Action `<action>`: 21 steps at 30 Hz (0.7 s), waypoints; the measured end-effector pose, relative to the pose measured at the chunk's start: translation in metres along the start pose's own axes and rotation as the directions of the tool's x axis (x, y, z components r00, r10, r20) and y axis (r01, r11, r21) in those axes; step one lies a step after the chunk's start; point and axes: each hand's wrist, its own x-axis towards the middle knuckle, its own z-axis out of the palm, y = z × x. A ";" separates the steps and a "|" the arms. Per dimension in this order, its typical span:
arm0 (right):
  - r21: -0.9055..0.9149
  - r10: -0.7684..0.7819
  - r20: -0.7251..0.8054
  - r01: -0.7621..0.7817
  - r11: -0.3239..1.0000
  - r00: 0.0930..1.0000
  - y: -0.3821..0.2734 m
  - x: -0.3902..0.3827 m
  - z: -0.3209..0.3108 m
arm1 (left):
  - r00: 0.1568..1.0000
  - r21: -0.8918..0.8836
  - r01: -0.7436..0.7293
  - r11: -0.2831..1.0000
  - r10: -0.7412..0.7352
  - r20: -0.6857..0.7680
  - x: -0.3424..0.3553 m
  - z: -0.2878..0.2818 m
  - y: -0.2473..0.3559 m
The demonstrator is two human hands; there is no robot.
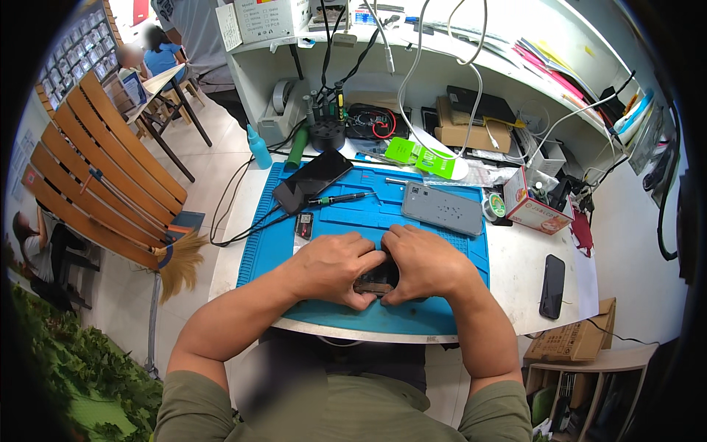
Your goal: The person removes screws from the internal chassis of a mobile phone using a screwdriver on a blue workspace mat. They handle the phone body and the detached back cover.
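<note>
At the near part of a blue work mat point(331, 309), my left hand point(333, 267) and my right hand point(427, 267) close from both sides on a dark phone-like object point(378, 278). Fingers and thumbs hide most of it; a brownish near edge shows between the thumbs. Just beyond my left hand lies a small dark part on a pale backing point(303, 225). A thin screwdriver point(339, 198) rests farther up the mat, beside a dark phone screen point(313, 180). Past my right hand lies a grey phone back point(442, 208) with dark specks.
Behind the mat stand a blue bottle point(258, 147), a round tool holder point(326, 132) and green packets point(427, 156). To the right are a solder spool point(494, 205), a red-white box point(539, 202) and a black phone point(551, 287). White cables hang from the shelf.
</note>
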 end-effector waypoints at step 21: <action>0.546 0.127 -0.189 -0.004 0.838 0.974 0.048 0.001 -0.027 | 0.969 -0.357 0.230 0.905 -0.248 -0.004 -0.010 -0.021 -0.020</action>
